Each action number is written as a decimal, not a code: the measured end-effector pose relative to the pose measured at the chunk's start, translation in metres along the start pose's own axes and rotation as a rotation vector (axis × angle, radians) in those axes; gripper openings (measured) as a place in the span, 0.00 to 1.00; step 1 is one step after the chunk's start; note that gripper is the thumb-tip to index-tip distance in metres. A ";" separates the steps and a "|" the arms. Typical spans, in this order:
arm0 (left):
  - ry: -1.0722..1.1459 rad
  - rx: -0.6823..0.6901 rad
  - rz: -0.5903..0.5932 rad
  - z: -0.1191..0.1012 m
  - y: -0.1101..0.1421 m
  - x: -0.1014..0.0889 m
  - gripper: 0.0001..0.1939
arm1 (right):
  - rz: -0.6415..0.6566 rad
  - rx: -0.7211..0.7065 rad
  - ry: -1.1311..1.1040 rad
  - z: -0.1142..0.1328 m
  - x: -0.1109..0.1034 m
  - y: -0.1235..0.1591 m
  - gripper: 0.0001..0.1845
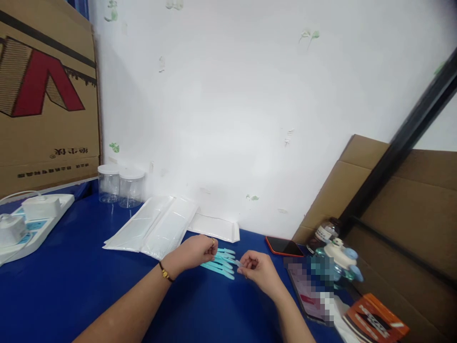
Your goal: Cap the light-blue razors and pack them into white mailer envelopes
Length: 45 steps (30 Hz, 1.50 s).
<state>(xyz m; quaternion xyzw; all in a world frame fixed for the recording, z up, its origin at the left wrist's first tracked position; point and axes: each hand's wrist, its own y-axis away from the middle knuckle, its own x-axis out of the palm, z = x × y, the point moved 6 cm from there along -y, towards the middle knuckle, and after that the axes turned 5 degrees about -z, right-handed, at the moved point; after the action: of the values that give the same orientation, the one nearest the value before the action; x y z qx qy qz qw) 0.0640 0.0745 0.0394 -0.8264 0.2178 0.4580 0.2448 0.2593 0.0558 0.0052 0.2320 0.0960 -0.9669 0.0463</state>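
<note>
Several turquoise eyebrow razors lie side by side, slightly fanned, on the blue tabletop. My left hand, with a ring and a dark bracelet at the wrist, is closed over their left ends. Its fingertips hide what exactly they grip, though the turquoise handles run out from under them. At the razors' right ends, my right hand pinches a small translucent piece between thumb and forefinger. That piece lines up with one of the razors; I cannot tell whether it is joined to it.
White plastic packets and a flat white pouch lie behind my left hand. Two clear jars and a power strip stand left. Rightward are a red-edged phone, another phone, a brown bottle and an orange box.
</note>
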 end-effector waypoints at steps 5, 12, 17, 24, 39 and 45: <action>0.011 0.013 -0.018 -0.002 0.001 -0.001 0.05 | 0.002 -0.015 0.082 -0.003 0.004 0.000 0.08; 0.008 0.036 -0.026 -0.002 0.001 0.001 0.05 | -0.014 -0.035 0.144 -0.001 0.002 0.000 0.05; 0.005 0.053 -0.023 -0.003 -0.002 0.010 0.05 | 0.051 -0.032 0.106 0.005 0.013 0.002 0.04; -0.065 0.063 -0.032 -0.003 -0.008 0.023 0.06 | 0.053 -0.032 0.134 0.003 0.019 0.001 0.05; -0.411 -0.050 0.068 -0.003 -0.015 0.040 0.23 | -0.379 -0.155 0.215 0.002 -0.033 -0.005 0.14; -0.459 -0.096 0.161 -0.016 -0.027 0.053 0.23 | -0.408 -0.114 0.108 -0.009 -0.038 -0.011 0.19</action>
<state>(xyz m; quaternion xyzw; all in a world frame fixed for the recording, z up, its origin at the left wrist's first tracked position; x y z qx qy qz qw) 0.1162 0.0788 0.0067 -0.6914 0.1995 0.6615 0.2109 0.2954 0.0696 0.0165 0.2564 0.1977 -0.9354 -0.1424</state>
